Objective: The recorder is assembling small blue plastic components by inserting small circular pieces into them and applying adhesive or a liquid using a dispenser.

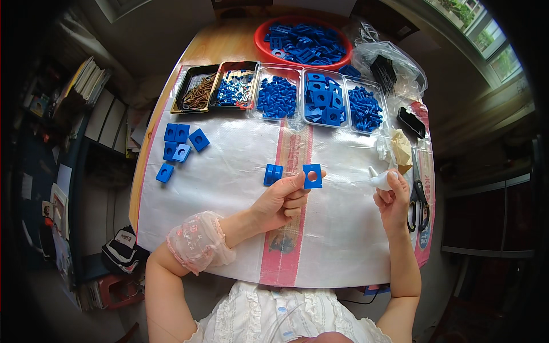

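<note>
My left hand (280, 203) pinches a flat blue square plastic piece (307, 184) with a round hole, held up above the middle of the table. Just left of it, a small set of blue pieces (272, 175) stands side by side on the covering. In my right hand (394, 203) is a small white squeeze bottle (380, 181), its thin tip pointing left toward the blue piece, with a gap between them. Several loose blue pieces with holes (181, 152) lie on the left of the table.
Along the back stand trays of brown screws (200, 91), small metal and blue parts (233, 91), blue plugs (277, 97), square pieces (323, 98) and blue pins (365, 108). Behind is a red basin (261, 41). Scissors (420, 200), crumpled tan paper (402, 150) and a black box (411, 122) lie right.
</note>
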`<state>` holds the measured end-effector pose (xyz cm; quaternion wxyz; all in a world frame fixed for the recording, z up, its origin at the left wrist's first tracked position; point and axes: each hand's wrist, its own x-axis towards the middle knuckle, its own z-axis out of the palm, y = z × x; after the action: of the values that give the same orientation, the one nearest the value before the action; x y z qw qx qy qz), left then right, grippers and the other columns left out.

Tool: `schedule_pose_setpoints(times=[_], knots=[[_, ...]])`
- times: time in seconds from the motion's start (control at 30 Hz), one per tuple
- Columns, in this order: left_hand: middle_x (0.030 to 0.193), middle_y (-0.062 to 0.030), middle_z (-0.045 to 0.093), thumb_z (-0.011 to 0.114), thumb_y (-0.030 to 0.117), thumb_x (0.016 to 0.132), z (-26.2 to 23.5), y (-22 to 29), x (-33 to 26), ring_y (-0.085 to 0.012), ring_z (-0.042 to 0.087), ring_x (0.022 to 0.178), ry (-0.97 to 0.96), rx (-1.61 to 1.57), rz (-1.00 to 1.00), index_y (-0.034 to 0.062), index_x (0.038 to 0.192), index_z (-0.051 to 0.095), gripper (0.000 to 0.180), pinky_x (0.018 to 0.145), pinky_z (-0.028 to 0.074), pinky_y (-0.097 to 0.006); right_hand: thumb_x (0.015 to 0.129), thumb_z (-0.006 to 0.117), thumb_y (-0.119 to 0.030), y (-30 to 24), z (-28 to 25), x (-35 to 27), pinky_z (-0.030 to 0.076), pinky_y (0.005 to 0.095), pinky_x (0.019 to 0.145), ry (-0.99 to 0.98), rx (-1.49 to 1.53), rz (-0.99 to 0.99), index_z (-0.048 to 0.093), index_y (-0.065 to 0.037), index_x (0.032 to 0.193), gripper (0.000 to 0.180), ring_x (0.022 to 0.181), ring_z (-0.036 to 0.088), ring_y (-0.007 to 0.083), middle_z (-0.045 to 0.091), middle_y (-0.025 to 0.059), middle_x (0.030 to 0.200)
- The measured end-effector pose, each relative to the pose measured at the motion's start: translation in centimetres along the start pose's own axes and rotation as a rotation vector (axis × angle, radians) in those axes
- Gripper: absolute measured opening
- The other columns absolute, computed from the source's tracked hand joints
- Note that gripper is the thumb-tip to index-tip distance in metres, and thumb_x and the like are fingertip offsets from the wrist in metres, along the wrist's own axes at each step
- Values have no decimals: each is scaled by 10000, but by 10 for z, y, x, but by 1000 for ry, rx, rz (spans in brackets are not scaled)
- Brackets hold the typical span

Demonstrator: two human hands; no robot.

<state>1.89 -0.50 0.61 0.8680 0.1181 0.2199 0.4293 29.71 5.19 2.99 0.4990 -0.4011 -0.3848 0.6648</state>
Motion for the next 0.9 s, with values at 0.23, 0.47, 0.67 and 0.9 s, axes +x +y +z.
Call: schedule_pose_setpoints(times=[0.23, 0.47, 0.67, 0.9], knots=[[602, 111, 256, 572, 387, 988, 0, 0, 0, 2, 233, 487, -4, -5, 14, 37, 1396, 451, 552, 435, 193, -173, 943, 615, -220, 1, -1, 0, 222, 193, 424, -5, -4, 4, 553, -91, 834, 180, 468, 299, -2, 481, -52, 627], [600, 111, 251, 568, 391, 989, -1, 0, 1, 2, 237, 489, -18, -4, 15, 38, 1396, 451, 551, 434, 198, -173, 946, 611, -219, 1, 0, 0, 227, 192, 425, 5, -18, 4, 553, -94, 830, 180, 467, 301, -3, 474, -55, 621], [599, 112, 243, 560, 403, 990, 0, 1, 0, 1, 236, 489, 0, -1, 2, 46, 1398, 450, 553, 437, 198, -173, 952, 602, -215, 1, 0, 0, 229, 191, 423, 7, -19, -1, 555, -96, 833, 176, 465, 305, -1, 468, -55, 612], [600, 107, 234, 553, 404, 994, -1, 1, 0, -4, 226, 488, -8, 5, 2, 53, 1403, 448, 549, 438, 193, -181, 951, 603, -218, 1, 1, 0, 232, 193, 422, 15, -23, 0, 556, -93, 836, 176, 464, 305, 0, 465, -56, 607]])
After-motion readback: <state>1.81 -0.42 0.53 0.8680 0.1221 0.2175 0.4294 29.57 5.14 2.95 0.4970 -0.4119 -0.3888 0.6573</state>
